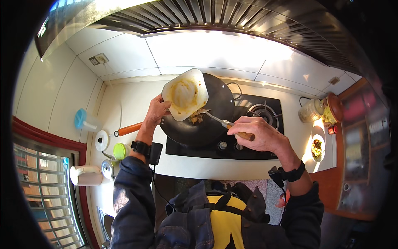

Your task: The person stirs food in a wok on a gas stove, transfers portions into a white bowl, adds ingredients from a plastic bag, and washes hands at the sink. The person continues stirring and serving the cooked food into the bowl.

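Note:
In my left hand (156,110) is a square white bowl (185,92), tilted over the wok, its inside smeared with yellowish residue. My right hand (262,133) is closed around the wooden handle of a metal spatula (218,119), whose blade points at the lower edge of the bowl. Under that edge a small heap of brownish food (196,119) lies in the dark wok (184,133). The wok's orange-brown handle (129,129) sticks out to the left, past my left wrist. Part of the wok is hidden behind the bowl.
A second burner (265,115) sits right of the wok on the black gas hob (259,151). At right stand jars (310,111) and a dish of chopped food (317,146). At left are a cream kettle (86,175), a green-topped container (120,151) and a blue-lidded container (85,120). A range hood (232,16) hangs above.

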The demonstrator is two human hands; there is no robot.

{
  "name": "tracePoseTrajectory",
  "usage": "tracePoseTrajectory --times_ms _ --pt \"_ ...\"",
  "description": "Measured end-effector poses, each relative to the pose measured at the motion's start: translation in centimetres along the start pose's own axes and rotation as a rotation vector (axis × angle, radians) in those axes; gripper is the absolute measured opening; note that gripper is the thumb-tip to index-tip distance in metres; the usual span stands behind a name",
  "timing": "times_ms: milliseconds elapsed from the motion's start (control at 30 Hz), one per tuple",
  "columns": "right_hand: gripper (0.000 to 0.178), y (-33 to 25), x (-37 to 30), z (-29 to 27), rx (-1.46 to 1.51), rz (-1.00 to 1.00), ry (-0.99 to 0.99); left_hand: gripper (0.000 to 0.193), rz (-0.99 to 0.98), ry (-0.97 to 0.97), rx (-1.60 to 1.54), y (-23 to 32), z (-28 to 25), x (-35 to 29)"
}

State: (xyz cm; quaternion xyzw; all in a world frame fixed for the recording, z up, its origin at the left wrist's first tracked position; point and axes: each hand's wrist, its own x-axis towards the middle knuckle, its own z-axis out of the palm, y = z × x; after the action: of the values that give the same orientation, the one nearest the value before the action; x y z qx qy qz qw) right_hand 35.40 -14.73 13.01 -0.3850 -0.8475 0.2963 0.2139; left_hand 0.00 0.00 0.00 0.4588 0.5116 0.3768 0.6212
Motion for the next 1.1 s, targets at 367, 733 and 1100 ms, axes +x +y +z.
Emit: tracePoseTrajectory --times_ms 367,733,1100 --pt "0.023 1.6 2.6 -2.3 0.294 0.465 0.350 0.027 0.010 0.254 -0.499 0.0 -2.5 -9.0" --pt "0.025 1.1 6.8 3.7 0.338 0.396 0.438 0.033 -0.083 0.493 -0.591 -9.2 -6.6 -32.6" --pt "0.012 -0.8 6.9 4.0 0.423 0.522 0.489 0.037 -0.302 0.415 -0.793 -23.6 -8.4 -33.8"
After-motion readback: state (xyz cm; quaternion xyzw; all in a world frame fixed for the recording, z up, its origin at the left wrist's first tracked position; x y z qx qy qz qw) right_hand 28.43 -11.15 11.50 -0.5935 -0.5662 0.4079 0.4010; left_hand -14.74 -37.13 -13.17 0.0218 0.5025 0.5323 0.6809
